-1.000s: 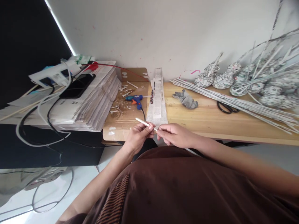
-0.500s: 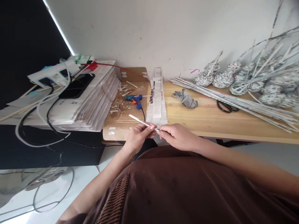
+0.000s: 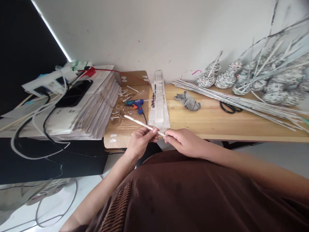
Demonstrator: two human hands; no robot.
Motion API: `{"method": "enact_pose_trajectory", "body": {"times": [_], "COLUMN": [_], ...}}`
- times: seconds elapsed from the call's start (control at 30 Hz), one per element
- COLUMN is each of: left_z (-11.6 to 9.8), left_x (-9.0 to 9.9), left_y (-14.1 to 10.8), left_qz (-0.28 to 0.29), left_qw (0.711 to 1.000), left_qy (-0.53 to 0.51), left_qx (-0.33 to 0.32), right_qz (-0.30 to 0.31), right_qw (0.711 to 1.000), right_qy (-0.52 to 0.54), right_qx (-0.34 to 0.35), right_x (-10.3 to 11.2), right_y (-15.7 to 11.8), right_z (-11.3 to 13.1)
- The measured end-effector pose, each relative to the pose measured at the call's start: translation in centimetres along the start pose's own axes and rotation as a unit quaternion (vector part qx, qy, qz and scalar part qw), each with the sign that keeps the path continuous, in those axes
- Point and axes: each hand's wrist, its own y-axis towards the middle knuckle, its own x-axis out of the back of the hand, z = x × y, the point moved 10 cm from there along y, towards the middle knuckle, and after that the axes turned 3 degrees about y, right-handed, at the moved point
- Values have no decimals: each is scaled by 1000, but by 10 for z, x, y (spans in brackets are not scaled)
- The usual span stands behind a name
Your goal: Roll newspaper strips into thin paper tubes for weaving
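At left stands a tall newspaper stack (image 3: 96, 112). A thin paper tube (image 3: 138, 121) hangs over the bench's (image 3: 202, 125) near edge, slanting from far left to near right, passing near of the glue gun (image 3: 138, 105). The left hand (image 3: 142, 140) pinches it; the right hand (image 3: 182, 141) grips its near-right end. Beyond lie newspaper strips (image 3: 159, 103); rightward, a grey cloth (image 3: 189, 102), then bundled paper rods (image 3: 217, 93).
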Motion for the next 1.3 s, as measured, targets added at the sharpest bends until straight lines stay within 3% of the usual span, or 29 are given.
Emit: {"method": "enact_pose_trajectory", "body": {"times": [0.2, 0.27, 0.37, 0.47, 0.77, 1.03, 1.3], "left_z": [-8, -7, -1, 4, -7, -14, -13], "left_x": [24, 21, 2, -5, 36, 43, 62], "left_y": [3, 3, 3, 3, 12, 18, 15], "left_qz": [-57, -51, -3, 8, -90, -127, -207], "left_qw": [997, 998, 999, 999, 989, 980, 965], "left_qy": [-28, -34, -36, -48, -117, -152, -156], "left_qx": [-32, -28, 5, 25, -9, -30, -47], "right_qz": [115, 86, 22, 6, -39, -122, -122], "right_qw": [978, 984, 997, 999, 994, 964, 963], "right_qy": [118, 96, 23, -9, -71, -235, -238], "right_qx": [-131, -124, -66, -34, -68, 3, 6], "right_x": [-11, -3, 9, 10, 43, 60, 58], "right_y": [-14, -15, -14, -14, -45, -58, -62], "right_z": [-33, -35, -24, -19, -47, -32, -35]}}
